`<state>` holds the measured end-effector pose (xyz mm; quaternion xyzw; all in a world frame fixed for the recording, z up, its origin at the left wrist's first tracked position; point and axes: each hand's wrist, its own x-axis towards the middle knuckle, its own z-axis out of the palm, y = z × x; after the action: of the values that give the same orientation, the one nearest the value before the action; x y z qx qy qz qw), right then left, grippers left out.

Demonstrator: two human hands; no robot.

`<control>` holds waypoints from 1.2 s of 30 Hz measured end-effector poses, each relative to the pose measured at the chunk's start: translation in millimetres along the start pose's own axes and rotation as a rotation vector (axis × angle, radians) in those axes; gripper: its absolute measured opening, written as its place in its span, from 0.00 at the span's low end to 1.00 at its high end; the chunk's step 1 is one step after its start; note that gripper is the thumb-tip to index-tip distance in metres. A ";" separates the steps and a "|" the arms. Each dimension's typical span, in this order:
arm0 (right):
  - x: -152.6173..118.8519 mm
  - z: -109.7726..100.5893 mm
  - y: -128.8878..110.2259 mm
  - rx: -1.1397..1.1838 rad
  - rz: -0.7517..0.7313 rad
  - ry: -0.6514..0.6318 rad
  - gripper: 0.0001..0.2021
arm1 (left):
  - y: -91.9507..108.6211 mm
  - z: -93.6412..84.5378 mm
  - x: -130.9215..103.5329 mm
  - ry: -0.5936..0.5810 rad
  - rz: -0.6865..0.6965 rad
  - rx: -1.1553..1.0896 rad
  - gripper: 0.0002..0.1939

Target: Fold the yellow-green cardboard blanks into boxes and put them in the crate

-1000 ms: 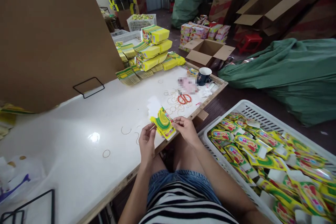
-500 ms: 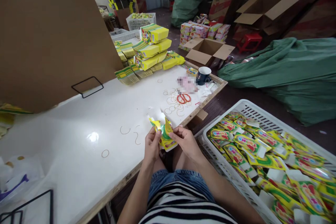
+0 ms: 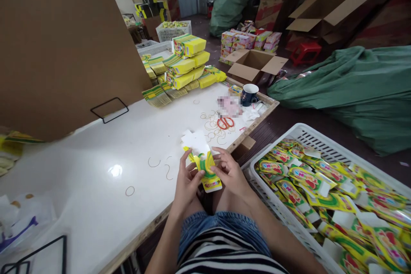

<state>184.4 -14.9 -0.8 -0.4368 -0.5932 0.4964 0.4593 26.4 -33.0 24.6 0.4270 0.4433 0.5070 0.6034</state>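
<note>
A yellow and green printed carton [image 3: 205, 165] is between my two hands, above my lap at the table's front edge. Its white inner flaps stand up toward the table. My left hand [image 3: 189, 176] grips the carton's left side, thumb on the printed face. At the right side, my right hand [image 3: 228, 171] holds it with thumb and fingers. Beyond the carton, loose rubber bands [image 3: 210, 124] and red-handled scissors [image 3: 225, 123] lie on the white table [image 3: 96, 158].
A white basket [image 3: 300, 130] full of printed cartons stands at my right. Stacked yellow cartons [image 3: 189, 62] and a dark mug [image 3: 249, 95] are at the table's far end. A large cardboard sheet [image 3: 70, 51] stands at the left. An open cardboard box [image 3: 248, 70] sits beyond the table.
The carton's white flaps have unfolded and now spread upward. My fingers have opened wider along its two sides. The view has shifted slightly.
</note>
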 end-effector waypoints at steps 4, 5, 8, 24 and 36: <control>5.5 -17.0 -12.2 0.119 0.017 -0.149 0.19 | 5.2 -6.1 -3.3 -0.117 -0.055 -0.022 0.29; 6.6 -20.1 -15.1 0.129 0.021 -0.176 0.16 | 5.6 -6.6 -4.0 -0.142 -0.067 -0.028 0.27; 8.7 -24.7 -20.0 0.080 -0.025 -0.159 0.10 | 5.5 -4.5 -6.6 -0.207 -0.111 -0.042 0.24; 4.6 -31.1 -20.6 -0.079 0.088 -0.125 0.17 | -5.0 7.5 -2.1 -0.065 -0.052 0.141 0.24; 17.7 -26.3 -21.8 -0.435 0.063 -0.149 0.15 | -5.6 6.5 -1.5 -0.060 -0.076 0.078 0.28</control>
<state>205.2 4.5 25.1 -0.5060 -0.7046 0.4017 0.2934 33.9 -35.5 20.9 0.4482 0.4602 0.4531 0.6181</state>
